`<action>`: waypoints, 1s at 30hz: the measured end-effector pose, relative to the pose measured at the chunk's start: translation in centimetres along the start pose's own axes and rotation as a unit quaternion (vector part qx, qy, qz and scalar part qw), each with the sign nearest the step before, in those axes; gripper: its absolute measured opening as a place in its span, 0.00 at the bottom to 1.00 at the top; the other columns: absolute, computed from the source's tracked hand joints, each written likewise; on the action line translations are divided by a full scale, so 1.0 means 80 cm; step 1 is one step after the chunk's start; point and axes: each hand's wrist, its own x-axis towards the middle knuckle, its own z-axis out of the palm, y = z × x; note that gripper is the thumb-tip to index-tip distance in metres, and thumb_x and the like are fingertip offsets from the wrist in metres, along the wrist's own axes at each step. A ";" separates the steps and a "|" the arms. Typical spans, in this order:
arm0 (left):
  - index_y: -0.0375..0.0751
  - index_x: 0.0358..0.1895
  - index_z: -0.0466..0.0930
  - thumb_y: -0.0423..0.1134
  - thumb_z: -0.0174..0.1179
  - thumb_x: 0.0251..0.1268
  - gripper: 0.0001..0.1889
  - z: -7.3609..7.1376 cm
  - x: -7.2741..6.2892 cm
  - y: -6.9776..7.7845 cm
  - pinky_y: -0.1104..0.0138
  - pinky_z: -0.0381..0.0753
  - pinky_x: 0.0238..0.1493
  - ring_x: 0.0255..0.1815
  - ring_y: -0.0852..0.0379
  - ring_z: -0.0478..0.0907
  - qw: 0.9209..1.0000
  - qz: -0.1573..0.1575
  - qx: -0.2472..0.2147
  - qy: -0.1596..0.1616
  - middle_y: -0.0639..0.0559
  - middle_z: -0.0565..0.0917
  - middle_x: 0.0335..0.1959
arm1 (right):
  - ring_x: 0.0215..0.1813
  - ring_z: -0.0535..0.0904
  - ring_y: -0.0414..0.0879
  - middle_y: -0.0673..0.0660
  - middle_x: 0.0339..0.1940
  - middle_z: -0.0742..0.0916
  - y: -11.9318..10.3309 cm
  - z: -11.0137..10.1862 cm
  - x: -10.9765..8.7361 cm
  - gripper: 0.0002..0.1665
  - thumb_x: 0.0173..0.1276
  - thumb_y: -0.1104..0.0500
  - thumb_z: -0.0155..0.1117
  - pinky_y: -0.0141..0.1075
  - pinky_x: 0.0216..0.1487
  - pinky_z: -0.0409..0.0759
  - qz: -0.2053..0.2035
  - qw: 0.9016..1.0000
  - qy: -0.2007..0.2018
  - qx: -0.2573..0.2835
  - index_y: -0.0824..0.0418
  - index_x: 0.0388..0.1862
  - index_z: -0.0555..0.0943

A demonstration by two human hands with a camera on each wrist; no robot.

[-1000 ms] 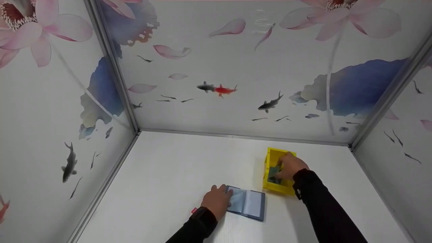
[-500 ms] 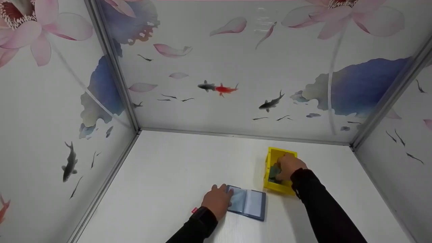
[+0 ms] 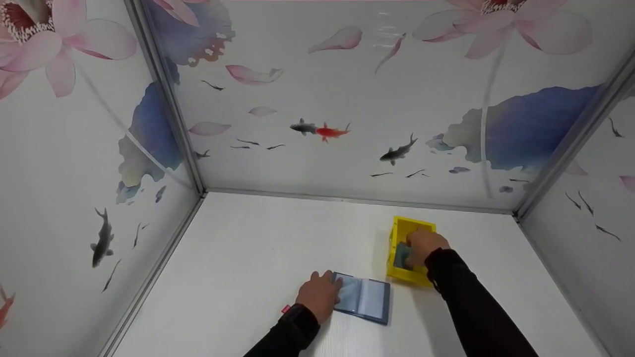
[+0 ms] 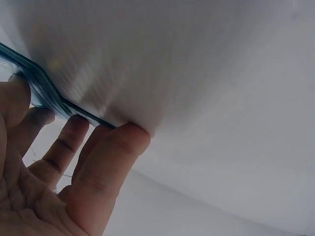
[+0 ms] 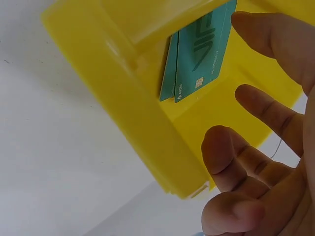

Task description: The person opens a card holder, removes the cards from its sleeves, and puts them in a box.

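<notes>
A blue card holder (image 3: 373,300) lies spread on the white table, its clear sleeves facing up. My left hand (image 3: 316,296) grips its left edge, the thumb over a sleeve; in the left wrist view several fingertips (image 4: 133,135) meet the holder's edge (image 4: 56,93). To the right stands a yellow bin (image 3: 407,275), and my right hand (image 3: 427,245) reaches into it. Inside lie green bank cards (image 5: 202,54), at least two, overlapping against one wall. In the right wrist view the right hand's fingers are spread and loosely bent, one tip beside the top card's edge.
White panels printed with lotus flowers and fish close off the back (image 3: 337,163) and both sides of the table (image 3: 258,248). Grey metal strips run along the corners. A small red tag (image 3: 285,309) shows beside the left cuff.
My right hand has shifted slightly within the bin, and the green cards there have changed position a little. The left hand and the card holder have stayed put.
</notes>
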 end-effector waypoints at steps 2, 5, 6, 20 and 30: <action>0.56 0.72 0.89 0.51 0.75 0.77 0.24 0.002 0.000 0.000 0.66 0.85 0.37 0.47 0.53 0.82 1.000 0.004 0.003 0.002 0.51 0.88 0.59 | 0.44 0.85 0.55 0.59 0.45 0.92 -0.001 0.000 -0.001 0.23 0.67 0.53 0.87 0.56 0.56 0.89 0.001 1.000 -0.001 -0.003 0.65 0.55 0.91; 0.56 0.72 0.89 0.50 0.74 0.77 0.24 0.001 0.000 0.000 0.67 0.84 0.36 0.46 0.53 0.81 1.000 0.008 0.002 0.005 0.52 0.87 0.58 | 0.43 0.85 0.54 0.59 0.44 0.93 -0.002 -0.001 -0.001 0.20 0.70 0.54 0.84 0.56 0.56 0.89 0.007 1.000 0.000 0.001 0.65 0.53 0.91; 0.56 0.72 0.89 0.50 0.75 0.77 0.24 0.001 0.000 0.000 0.67 0.84 0.36 0.47 0.53 0.81 1.000 0.008 0.001 0.006 0.52 0.87 0.59 | 0.43 0.84 0.54 0.59 0.45 0.93 -0.003 -0.001 -0.001 0.18 0.71 0.55 0.83 0.57 0.57 0.89 0.012 1.000 0.000 0.006 0.65 0.53 0.92; 0.57 0.72 0.90 0.51 0.76 0.75 0.24 -0.001 -0.001 0.003 0.66 0.83 0.35 0.44 0.53 0.79 1.000 -0.002 0.000 0.007 0.52 0.87 0.58 | 0.38 0.85 0.51 0.59 0.44 0.96 -0.018 0.005 0.003 0.14 0.78 0.54 0.78 0.56 0.58 0.91 -0.018 0.996 0.080 0.042 0.63 0.51 0.94; 0.57 0.71 0.90 0.51 0.77 0.74 0.24 -0.007 -0.001 0.003 0.66 0.84 0.36 0.45 0.52 0.81 1.000 -0.002 0.003 0.007 0.51 0.88 0.58 | 0.39 0.88 0.49 0.58 0.42 0.96 -0.038 0.004 -0.011 0.10 0.76 0.57 0.77 0.51 0.53 0.93 -0.047 0.990 0.114 0.074 0.62 0.49 0.94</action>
